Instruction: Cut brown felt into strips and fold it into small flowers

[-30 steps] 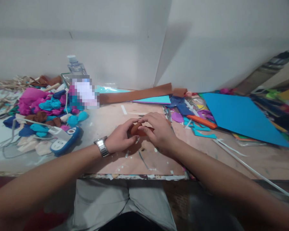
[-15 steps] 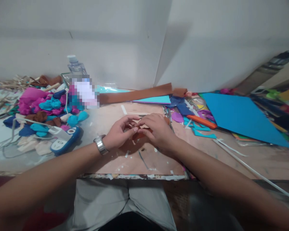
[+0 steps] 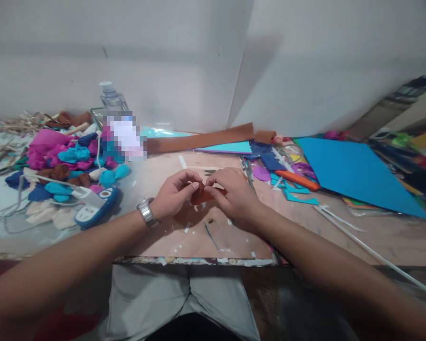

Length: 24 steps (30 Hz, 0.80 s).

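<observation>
Between my two hands is a brown strip of crepe paper (image 3: 202,196), bunched at its upper end and hanging loose below. My left hand (image 3: 174,193) pinches the bunched part between thumb and forefinger. From the other side, my right hand (image 3: 232,192) grips the same strip, its thumb and fingers closed on it. Behind my fingers the dark tips of a tool, perhaps scissors (image 3: 209,173), lie on the wooden board (image 3: 184,241). A longer brown strip (image 3: 199,138) stretches along the back of the table.
To the left lie a heap of crumpled coloured paper pieces (image 3: 64,147), a blue-and-white power strip (image 3: 96,207) and a clear bottle (image 3: 112,99). At right are an orange utility knife (image 3: 298,180), a blue sheet (image 3: 355,175), paper scraps and a thin white strip (image 3: 369,244).
My fingers have shifted on the brown paper, both hands now pinching it close together. More of its bunched top and hanging lower part shows. The dark tool tips behind are more visible.
</observation>
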Available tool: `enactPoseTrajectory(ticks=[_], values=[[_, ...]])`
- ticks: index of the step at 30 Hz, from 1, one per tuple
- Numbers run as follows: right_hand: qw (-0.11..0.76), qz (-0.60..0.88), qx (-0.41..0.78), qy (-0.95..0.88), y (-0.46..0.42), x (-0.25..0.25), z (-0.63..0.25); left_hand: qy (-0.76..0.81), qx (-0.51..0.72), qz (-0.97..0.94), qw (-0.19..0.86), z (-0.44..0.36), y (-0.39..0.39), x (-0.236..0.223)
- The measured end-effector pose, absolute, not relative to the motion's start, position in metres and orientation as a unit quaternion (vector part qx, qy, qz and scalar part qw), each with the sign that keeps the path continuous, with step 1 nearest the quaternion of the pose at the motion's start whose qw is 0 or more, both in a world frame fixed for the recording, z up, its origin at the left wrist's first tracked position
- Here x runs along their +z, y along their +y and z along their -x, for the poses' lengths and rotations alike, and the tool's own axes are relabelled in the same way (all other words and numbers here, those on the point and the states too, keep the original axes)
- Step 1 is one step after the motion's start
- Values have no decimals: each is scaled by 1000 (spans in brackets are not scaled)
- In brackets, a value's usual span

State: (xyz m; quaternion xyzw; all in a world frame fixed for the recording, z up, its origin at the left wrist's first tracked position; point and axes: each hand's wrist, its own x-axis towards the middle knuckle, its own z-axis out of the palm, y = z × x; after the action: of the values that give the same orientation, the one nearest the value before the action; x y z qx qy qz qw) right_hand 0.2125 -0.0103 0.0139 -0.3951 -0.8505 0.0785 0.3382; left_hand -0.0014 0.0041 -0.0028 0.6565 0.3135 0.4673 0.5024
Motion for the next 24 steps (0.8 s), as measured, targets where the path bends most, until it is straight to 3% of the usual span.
enactPoseTrajectory(ticks=[24], values=[[360,400,67,-840,-8,13,-213,326,462,-676,472,1,5,-7]])
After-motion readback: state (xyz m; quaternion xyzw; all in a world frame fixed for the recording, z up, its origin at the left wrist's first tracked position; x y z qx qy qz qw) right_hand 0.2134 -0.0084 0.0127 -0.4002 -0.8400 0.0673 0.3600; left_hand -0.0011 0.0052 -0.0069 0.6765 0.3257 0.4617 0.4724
